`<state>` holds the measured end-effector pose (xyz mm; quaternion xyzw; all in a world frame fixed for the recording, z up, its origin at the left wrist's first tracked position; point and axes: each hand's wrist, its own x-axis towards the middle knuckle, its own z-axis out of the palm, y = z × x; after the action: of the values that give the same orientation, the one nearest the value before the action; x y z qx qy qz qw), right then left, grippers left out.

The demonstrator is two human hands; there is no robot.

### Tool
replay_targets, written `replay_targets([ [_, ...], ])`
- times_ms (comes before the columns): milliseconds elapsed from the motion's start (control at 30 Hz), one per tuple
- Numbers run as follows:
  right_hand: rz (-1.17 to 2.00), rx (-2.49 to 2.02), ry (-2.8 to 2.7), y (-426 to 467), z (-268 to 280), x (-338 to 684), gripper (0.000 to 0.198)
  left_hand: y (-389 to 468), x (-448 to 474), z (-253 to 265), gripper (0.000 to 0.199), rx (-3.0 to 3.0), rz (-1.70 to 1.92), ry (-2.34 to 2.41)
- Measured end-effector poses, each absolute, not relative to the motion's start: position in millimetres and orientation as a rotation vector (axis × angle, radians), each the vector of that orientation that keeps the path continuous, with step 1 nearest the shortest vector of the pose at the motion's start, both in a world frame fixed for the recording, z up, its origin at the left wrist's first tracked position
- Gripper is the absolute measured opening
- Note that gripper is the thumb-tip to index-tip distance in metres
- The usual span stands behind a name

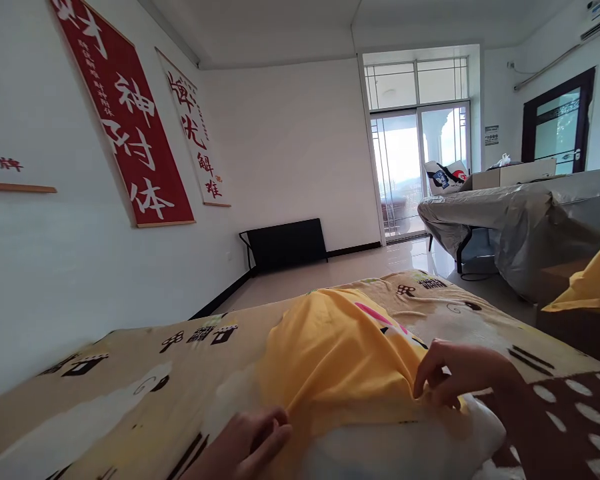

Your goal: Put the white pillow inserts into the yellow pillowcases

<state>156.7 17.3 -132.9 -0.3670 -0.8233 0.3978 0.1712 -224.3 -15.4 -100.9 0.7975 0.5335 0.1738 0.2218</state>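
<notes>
A yellow pillowcase (330,353) with a printed pink and black pattern lies on the bed, drawn partly over a white pillow (395,453). The pillow's near end sticks out of the case towards me. My left hand (253,440) is closed on the left side of the case's near edge, thumb and fingers pinched together. On the right side, my right hand (460,370) pinches the same edge beside the pillow's corner. Folds run across the cloth between both hands.
Under the pillow spreads a beige patterned blanket (190,360), with a brown white-spotted part (575,407) at right. More yellow cloth (593,283) shows at the right edge. Beyond stand a plastic-covered table (510,207) with boxes, and a black folded panel (287,245) against the wall.
</notes>
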Motion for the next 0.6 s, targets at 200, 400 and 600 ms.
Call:
replay_targets([
  [200,0.547,-1.364,-1.706,71.7,-165.6,165.4,0.044,55.4,-245.3,-138.4,0.044,1.856,1.116,1.939],
  [400,0.585,-1.461,-1.670,98.8,-203.3,149.2,0.049,92.6,-252.0,-184.4,0.046,1.570,0.883,1.822],
  [600,0.674,-1.388,-1.437,95.1,-191.4,154.5,0.043,85.6,-255.4,-172.3,0.030,1.191,1.294,1.511],
])
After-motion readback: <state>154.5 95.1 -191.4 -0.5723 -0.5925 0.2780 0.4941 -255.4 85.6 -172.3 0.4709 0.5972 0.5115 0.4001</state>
